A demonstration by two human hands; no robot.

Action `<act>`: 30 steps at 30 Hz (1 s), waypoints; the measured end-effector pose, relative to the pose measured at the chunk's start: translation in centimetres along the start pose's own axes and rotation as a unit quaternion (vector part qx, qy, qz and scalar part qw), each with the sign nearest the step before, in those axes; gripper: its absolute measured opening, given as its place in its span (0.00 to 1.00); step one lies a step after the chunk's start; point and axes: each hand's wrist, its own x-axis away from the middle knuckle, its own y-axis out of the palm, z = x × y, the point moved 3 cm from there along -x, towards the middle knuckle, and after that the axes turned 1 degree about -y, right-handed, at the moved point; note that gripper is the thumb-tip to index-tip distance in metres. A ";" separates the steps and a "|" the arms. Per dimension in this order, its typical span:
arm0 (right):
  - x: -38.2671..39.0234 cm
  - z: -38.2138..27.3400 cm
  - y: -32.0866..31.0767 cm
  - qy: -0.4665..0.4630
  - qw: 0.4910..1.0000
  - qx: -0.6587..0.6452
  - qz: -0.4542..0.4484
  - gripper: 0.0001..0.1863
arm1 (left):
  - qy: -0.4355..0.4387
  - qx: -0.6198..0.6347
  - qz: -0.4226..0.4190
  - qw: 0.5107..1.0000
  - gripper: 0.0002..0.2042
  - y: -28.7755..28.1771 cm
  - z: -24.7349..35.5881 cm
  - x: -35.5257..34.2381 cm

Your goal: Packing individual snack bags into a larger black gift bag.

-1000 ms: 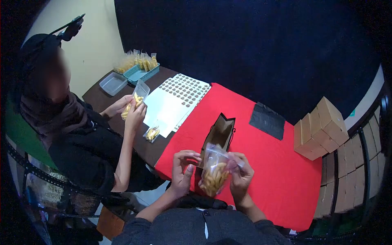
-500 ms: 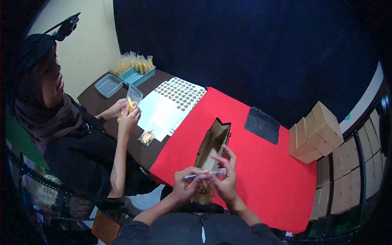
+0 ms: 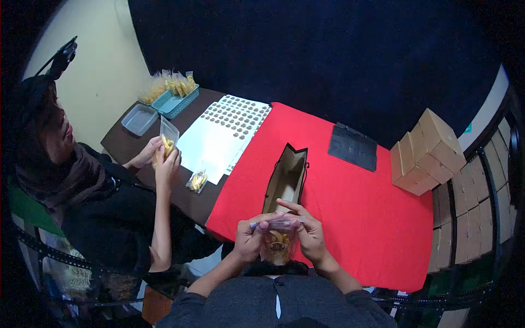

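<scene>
Close to my body hangs a clear plastic pouch [image 3: 278, 246] of yellow snack sticks, with a dark round label on its front. My left hand [image 3: 249, 239] pinches the pouch's top edge at its left corner. At the right corner, my right hand [image 3: 310, 236] grips the same edge, its index finger stretched along the top. Just beyond my hands an open brown paper bag [image 3: 289, 175] with dark handles lies on the red cloth [image 3: 350, 218]. Part of its near end is hidden behind my hands.
On the left a co-worker holds another snack pouch [image 3: 168, 143]. A filled pouch [image 3: 197, 181] lies beside sticker sheets [image 3: 202, 143]. Farther back are a clear tray [image 3: 139, 120] and a teal basket [image 3: 175, 104]. A black flat sheet [image 3: 353, 146] and cardboard boxes [image 3: 426, 153] stand right.
My right fingers have come down onto the pouch's top edge, and both hands now hold its corners. The pouch faces me more squarely. The whole view has shifted slightly.
</scene>
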 end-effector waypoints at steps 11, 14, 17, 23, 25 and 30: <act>1.7 -0.2 -3.3 0.013 0.965 -0.031 0.260 0.23 | 0.007 -0.067 0.016 0.998 0.09 -1.2 -0.1 -1.2; 1.9 -0.5 -3.3 -0.059 0.972 0.055 0.219 0.24 | 0.053 -0.115 -0.035 0.991 0.16 -0.2 0.4 -1.3; 1.0 -1.4 -0.4 -0.128 0.979 0.149 0.050 0.28 | 0.071 -0.162 -0.087 0.980 0.36 1.0 1.0 -1.0; 1.5 0.1 -0.6 -0.119 0.959 0.210 0.148 0.25 | 0.084 -0.108 -0.104 0.985 0.20 0.2 -0.4 -1.3; 1.3 0.2 -1.5 -0.127 0.923 0.263 0.251 0.23 | 0.074 -0.112 -0.067 0.989 0.12 0.3 -0.2 -1.3; 1.7 0.7 -2.0 -0.026 0.986 0.106 0.124 0.15 | 0.052 -0.135 -0.054 0.988 0.09 0.8 0.0 -1.7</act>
